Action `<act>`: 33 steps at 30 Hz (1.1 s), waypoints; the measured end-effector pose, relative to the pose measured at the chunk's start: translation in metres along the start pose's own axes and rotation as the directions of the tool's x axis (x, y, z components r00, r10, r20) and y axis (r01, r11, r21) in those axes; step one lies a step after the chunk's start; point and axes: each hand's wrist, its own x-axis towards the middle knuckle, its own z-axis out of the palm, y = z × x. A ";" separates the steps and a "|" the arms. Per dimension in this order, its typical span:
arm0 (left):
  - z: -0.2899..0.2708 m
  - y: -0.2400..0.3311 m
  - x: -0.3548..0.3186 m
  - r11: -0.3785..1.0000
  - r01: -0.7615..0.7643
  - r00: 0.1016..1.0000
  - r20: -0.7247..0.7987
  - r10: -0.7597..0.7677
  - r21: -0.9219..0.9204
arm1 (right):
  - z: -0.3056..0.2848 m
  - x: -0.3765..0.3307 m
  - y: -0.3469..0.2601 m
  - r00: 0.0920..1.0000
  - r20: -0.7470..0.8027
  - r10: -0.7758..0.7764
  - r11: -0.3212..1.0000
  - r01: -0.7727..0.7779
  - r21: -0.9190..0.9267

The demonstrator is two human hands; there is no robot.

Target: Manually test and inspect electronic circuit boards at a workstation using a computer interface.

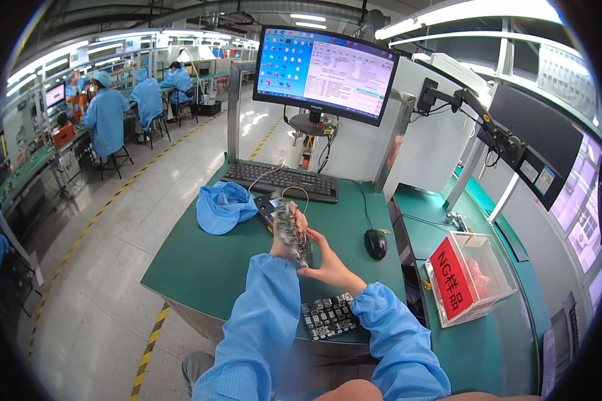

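Note:
My left hand [279, 248] grips a populated circuit board [289, 231], held up on edge above the green desk and slightly blurred. The fingers of that hand show behind the board's far side. At the board's lower right edge, my right hand [332, 265] has its thumb and fingers closed on it. Beneath my right wrist lies a second panel [329, 319] with rows of black and white parts, partly covered by the sleeve. Beyond the held board sits a black device [266, 208] with a cable attached, partly hidden.
A blue cloth cap [225, 208] lies left of the device. Behind are a keyboard [281, 182] and a monitor [324, 73]; a mouse [376, 244] is at right. A clear box [495, 274] with a red label stands on the right bench. Several people in blue sit far left.

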 end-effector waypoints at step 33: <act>0.056 -0.060 -0.157 -0.533 -0.055 0.998 0.049 -0.025 0.844 | -0.305 -0.605 -0.136 0.062 -0.989 -0.137 -0.076 -0.996 -0.051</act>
